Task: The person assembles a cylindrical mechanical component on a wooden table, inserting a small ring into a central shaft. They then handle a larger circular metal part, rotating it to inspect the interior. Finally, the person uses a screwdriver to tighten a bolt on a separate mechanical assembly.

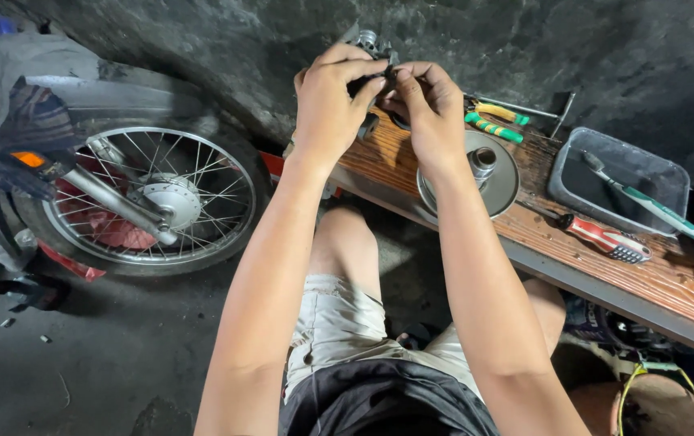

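My left hand (329,101) and my right hand (429,109) are raised together above a wooden bench (654,278), both gripping a small dark metal part (373,48) whose grey top shows above my fingers. Most of the part is hidden by my fingers. A small black cylinder (368,126) shows just under my left hand. Below my right wrist a round metal disc with a central hub (484,165) lies on the bench.
A motorcycle wheel with spokes (161,198) stands at the left. On the bench lie pliers with yellow and green handles (494,121), a red-handled screwdriver (605,238) and a grey plastic tub (618,173) holding a toothbrush (646,202). My knees are below the bench edge.
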